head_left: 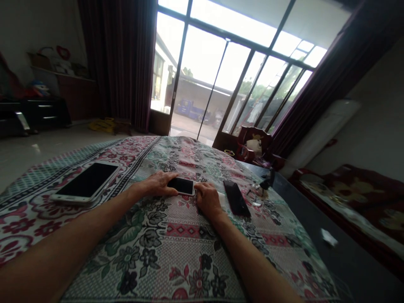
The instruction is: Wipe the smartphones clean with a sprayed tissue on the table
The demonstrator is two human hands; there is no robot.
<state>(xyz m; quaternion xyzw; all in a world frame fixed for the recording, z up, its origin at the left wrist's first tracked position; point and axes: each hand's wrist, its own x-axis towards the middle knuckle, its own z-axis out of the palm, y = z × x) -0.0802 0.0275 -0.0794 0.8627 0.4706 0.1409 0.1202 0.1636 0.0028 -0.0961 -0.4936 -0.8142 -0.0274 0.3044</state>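
A small white-framed smartphone (181, 185) with a dark screen lies sideways on the patterned tablecloth (186, 248). My left hand (159, 183) grips its left end, thumb along the near edge and fingers along the far edge. At the phone's right end is my right hand (206, 198), its fingers curled and touching the phone's edge; whatever they pinch is hidden. A pale flat piece (222, 203) shows beside the right hand. Further right rests a black phone (236, 198), screen dark. On the left, a larger white tablet-like device (86, 182) lies with its screen up.
Clear glassware (255, 197) and a dark object (267, 180) stand near the table's right side. A crumpled white paper (328, 237) lies on the dark surface beyond. Wooden seats (255, 143) line the right, and glass doors (208, 84) stand ahead.
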